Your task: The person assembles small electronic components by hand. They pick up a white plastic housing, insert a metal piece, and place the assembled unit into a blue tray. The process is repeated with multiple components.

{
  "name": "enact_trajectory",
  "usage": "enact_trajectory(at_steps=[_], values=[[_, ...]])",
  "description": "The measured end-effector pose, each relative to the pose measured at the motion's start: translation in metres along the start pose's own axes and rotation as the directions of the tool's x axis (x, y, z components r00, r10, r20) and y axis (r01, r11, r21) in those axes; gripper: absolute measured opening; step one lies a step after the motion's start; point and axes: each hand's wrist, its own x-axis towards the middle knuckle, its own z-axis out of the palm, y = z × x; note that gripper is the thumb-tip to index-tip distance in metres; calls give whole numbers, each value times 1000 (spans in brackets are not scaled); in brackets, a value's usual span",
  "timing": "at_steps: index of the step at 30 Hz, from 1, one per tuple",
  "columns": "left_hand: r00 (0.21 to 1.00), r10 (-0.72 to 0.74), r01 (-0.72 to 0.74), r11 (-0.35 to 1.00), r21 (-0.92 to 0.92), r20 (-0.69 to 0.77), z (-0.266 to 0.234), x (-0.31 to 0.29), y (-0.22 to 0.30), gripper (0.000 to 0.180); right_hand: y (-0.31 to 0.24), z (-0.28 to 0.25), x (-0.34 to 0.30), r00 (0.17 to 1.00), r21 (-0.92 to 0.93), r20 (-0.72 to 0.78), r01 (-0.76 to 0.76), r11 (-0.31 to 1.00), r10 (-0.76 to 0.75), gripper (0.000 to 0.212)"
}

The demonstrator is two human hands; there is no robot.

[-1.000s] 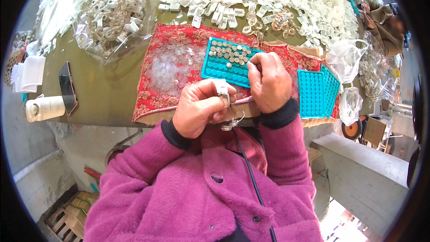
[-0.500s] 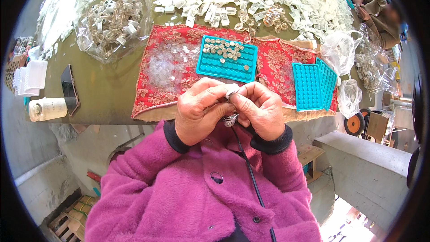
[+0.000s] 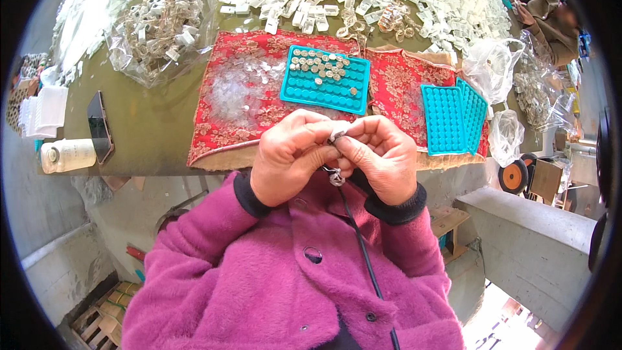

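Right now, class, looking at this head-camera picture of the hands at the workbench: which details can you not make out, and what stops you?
- Small pale piece, head view: pinched between left hand and right hand; fingers cover most of it, shape unclear.
- Small metal ring below the hands: too small to identify.
- Round pieces in the teal tray: too small to tell their kind.
- Co-worker's sleeve, top right: cut off and bent by the fisheye rim.

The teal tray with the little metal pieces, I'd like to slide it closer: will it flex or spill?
The teal tray looks like soft moulded rubber, so it probably flexes if lifted by one edge. The metal pieces sit loose in shallow cups, so tilting likely spills them.
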Motion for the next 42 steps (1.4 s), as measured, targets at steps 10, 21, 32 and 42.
enact_trajectory(at_steps=[10,21,32,42], values=[[847,-494,475,538,-697,195,-14,9,-16,25,3,-21,58,781,-867,151,399,298,-606,16],[815,-516,501,399,-768,263,-17,11,-22,31,3,-17,66,777,-886,318,448,122,-544,19],[814,-526,519,469,-715,245,-17,6,-14,31,2,-3,41,558,-627,520,763,155,-646,24],[895,-388,429,613,-663,221,-15,2,-1,23,0,-8,21,829,-485,327,560,672,-455,33]])
